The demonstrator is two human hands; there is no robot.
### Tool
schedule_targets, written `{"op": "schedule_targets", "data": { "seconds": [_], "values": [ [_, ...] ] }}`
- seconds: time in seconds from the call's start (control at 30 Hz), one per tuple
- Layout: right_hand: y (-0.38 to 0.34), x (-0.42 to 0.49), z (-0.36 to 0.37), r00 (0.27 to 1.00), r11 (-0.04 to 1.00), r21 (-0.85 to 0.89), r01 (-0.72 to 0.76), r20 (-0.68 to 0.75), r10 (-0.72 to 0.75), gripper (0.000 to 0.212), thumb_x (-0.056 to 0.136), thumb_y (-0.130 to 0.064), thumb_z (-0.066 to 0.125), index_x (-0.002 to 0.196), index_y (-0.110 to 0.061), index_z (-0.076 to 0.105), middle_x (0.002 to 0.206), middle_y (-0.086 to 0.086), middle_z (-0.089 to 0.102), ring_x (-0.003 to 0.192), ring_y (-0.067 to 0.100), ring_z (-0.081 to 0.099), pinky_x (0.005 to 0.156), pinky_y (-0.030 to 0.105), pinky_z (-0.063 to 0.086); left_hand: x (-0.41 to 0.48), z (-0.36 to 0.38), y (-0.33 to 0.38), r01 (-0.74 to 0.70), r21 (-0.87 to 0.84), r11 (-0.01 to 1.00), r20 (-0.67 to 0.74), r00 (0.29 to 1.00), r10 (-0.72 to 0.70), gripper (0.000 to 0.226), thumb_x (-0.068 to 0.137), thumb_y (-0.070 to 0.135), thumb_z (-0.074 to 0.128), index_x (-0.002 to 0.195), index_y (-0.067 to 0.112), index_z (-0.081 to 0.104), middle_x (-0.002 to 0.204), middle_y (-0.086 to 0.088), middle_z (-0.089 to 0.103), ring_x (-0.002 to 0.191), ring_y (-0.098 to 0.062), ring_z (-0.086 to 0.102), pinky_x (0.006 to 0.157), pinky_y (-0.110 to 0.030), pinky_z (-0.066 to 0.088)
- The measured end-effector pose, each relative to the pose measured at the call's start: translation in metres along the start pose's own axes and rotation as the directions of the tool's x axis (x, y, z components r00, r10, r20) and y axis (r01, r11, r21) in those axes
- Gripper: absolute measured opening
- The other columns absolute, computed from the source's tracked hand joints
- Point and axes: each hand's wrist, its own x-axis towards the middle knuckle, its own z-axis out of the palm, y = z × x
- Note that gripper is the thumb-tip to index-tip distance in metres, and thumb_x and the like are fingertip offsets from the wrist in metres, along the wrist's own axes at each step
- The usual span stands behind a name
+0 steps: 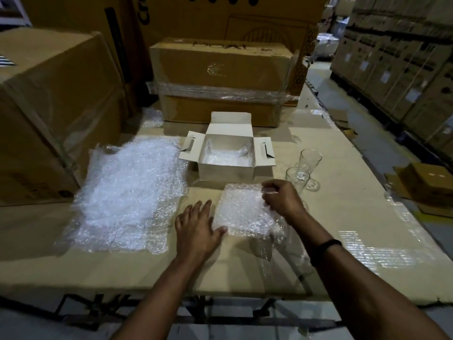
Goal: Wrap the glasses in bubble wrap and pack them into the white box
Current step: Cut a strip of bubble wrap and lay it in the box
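Head view: left hand [196, 229] lies flat, fingers spread, beside a small bubble wrap sheet [242, 212]; right hand [282, 197] pinches its far corner, near two glasses [304, 168].

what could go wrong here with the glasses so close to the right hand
The two bare glasses stand upright just behind the right hand, which is pinching the bubble wrap sheet; a tug or a swing of the wrist might tip them. They also stand close together, so a nudge could knock one against the other.

box [225, 168] behind small wrap sheet [245, 212]; glasses [304, 168] right, wrap pile [132, 187] left.
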Motion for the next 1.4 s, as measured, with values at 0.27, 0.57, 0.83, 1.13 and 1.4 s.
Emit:
{"op": "schedule_targets", "data": {
  "seconds": [0.27, 0.57, 0.83, 1.13, 1.4],
  "values": [
    [0.031, -0.01, -0.025, 1.0, 0.922, -0.387, -0.003, -0.03, -0.009, 0.04, 0.085, -0.013, 0.07, 0.125, -0.01, 0.065, 0.124, 0.007, 0.066, 0.112, 0.024, 0.062, 0.093, 0.023, 0.043, 0.006, 0.005, 0.005, -0.154, 0.084, 0.984, -0.068, 0.985, 0.16, 0.041, 0.07, 0.024, 0.068, 0.11, 0.033, 0.07, 0.105, 0.004, 0.067, 0.094, -0.024, 0.06, 0.083, -0.04, 0.037],
    [0.04, -0.027, -0.019, 0.998, 0.84, -0.539, 0.063, 0.044, -0.046, 0.044, 0.085, -0.027, 0.07, 0.126, -0.013, 0.064, 0.134, 0.011, 0.051, 0.121, 0.028, 0.053, 0.099, 0.028, 0.04, 0.017, 0.003, 0.017, -0.111, -0.048, 0.993, -0.054, 0.993, 0.108, 0.05, 0.082, 0.054, 0.039, 0.12, 0.037, 0.066, 0.123, 0.007, 0.06, 0.115, -0.02, 0.05, 0.093, -0.04, 0.029],
    [0.046, -0.035, -0.016, 0.995, 0.8, -0.599, 0.04, -0.051, -0.088, 0.045, 0.085, -0.045, 0.062, 0.126, -0.025, 0.058, 0.128, 0.007, 0.052, 0.112, 0.028, 0.056, 0.093, 0.037, 0.049, 0.03, -0.002, 0.022, 0.019, 0.089, 0.996, 0.026, 0.999, -0.021, 0.029, 0.088, 0.046, 0.055, 0.106, 0.032, 0.073, 0.126, 0.005, 0.058, 0.115, -0.022, 0.046, 0.092, -0.038, 0.028],
    [0.048, -0.037, -0.003, 0.99, 0.764, -0.632, -0.13, -0.127, 0.064, 0.053, 0.078, -0.052, 0.065, 0.118, -0.018, 0.059, 0.12, 0.011, 0.058, 0.109, 0.033, 0.056, 0.089, 0.037, 0.048, 0.068, -0.004, 0.035, 0.167, 0.073, 0.983, 0.184, 0.967, -0.178, 0.036, 0.088, 0.052, 0.058, 0.113, 0.026, 0.067, 0.128, -0.006, 0.053, 0.12, -0.03, 0.041, 0.095, -0.04, 0.03],
    [0.041, -0.029, 0.009, 0.988, 0.858, -0.491, -0.153, -0.101, 0.119, 0.07, 0.065, -0.049, 0.074, 0.123, -0.016, 0.051, 0.11, 0.008, 0.066, 0.098, 0.029, 0.063, 0.08, 0.035, 0.052, 0.072, -0.021, 0.024, 0.3, -0.797, 0.524, 0.241, 0.954, -0.179, 0.022, 0.087, -0.002, 0.067, 0.078, 0.016, 0.057, 0.073, 0.002, 0.063, 0.071, -0.014, 0.059, 0.062, -0.025, 0.046]
  ]
}}
